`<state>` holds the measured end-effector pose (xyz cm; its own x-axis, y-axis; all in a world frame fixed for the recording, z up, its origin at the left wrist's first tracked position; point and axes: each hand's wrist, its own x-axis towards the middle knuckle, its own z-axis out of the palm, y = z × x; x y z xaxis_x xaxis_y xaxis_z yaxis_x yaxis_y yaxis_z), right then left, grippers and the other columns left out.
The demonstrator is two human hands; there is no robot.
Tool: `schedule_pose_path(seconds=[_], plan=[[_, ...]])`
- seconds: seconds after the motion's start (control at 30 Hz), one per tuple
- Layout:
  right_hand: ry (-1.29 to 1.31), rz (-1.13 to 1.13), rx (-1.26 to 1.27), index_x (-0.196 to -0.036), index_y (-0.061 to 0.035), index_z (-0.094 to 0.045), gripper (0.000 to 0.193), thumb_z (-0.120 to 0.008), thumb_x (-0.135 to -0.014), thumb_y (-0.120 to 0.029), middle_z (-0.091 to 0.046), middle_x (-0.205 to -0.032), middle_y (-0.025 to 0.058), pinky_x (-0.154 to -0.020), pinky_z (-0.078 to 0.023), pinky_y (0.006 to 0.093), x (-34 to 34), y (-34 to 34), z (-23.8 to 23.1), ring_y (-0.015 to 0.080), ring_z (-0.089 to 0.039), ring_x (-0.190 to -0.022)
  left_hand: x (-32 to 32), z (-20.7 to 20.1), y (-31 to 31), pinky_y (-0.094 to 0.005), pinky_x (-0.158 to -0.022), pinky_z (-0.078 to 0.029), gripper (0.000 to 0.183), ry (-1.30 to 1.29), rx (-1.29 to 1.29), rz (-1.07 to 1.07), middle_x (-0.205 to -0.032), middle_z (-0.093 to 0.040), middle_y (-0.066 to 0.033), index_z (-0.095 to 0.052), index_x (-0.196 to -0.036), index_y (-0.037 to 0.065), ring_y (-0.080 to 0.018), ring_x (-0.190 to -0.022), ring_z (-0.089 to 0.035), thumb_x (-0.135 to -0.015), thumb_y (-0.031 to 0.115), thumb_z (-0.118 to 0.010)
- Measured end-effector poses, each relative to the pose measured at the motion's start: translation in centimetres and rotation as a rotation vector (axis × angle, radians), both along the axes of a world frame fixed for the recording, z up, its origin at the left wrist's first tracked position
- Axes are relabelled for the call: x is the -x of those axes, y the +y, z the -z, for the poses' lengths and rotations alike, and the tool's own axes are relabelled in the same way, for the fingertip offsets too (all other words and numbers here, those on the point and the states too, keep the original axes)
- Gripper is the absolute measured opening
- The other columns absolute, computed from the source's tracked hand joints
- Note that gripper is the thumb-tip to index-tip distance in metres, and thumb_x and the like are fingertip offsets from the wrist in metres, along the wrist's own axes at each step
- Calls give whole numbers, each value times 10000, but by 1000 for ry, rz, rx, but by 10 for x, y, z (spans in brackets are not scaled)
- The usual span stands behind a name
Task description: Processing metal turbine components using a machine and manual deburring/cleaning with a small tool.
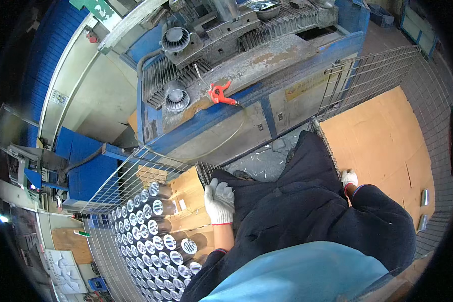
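My left hand [219, 202], in a white knit glove with a red cuff edge, rests beside my left thigh at the inner edge of the left wire cage [117, 182]. Its fingers are stretched out and hold nothing I can see. To its left stand several rows of metal cylinders [158, 208] with slotted, shiny end faces, on cardboard [189, 187]. My right hand [349, 178], also gloved, lies by my right thigh at the inner edge of the right wire cage [370, 75]; its fingers are too small and bunched to read. A cardboard sheet [377, 136] lines that cage.
Ahead stands a blue-framed machine [267, 113] with a worn metal top. On it lie a red air gun [220, 93] with a hose and two finned round parts [176, 95]. Two small metal cylinders [425, 197] lie at the far right. Metal shavings litter the floor [259, 160] between the cages.
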<state>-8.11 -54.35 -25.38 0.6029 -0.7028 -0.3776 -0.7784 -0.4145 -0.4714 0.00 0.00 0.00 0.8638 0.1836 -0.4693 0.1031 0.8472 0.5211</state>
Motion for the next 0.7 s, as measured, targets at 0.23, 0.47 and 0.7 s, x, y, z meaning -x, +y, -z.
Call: schedule_pose_path(seconds=[0.23, 0.47, 0.7], plan=[[24, -1, 28, -1092, 34, -706, 397, -563, -987, -320, -729, -1091, 322, -941, -534, 493, 1, 0, 9, 474, -704, -1083, -1, -4, 1, -315, -588, -493, 410, -3, 1, 20, -938, -663, -104, -618, -1235, 80, -197, -668, -547, -1021, 429, -633], [80, -7, 48, -1141, 23, -704, 405, -579, -963, -319, -723, -1156, 320, -978, -532, 474, -6, -5, 3, 460, -695, -1142, -8, 5, 7, -340, -641, -518, 419, 25, -5, 33, -950, -721, -122, -618, -1282, 98, -234, -735, -625, -1063, 453, -574], [69, -48, 64, -1324, 24, -641, 495, -594, -964, -313, -681, -1299, 314, -1069, -504, 446, -21, -11, -15, 431, -655, -1250, -22, 14, 23, -342, -659, -533, 468, -93, 36, 68, -995, -725, -132, -612, -1303, 76, -238, -765, -642, -1059, 473, -572]])
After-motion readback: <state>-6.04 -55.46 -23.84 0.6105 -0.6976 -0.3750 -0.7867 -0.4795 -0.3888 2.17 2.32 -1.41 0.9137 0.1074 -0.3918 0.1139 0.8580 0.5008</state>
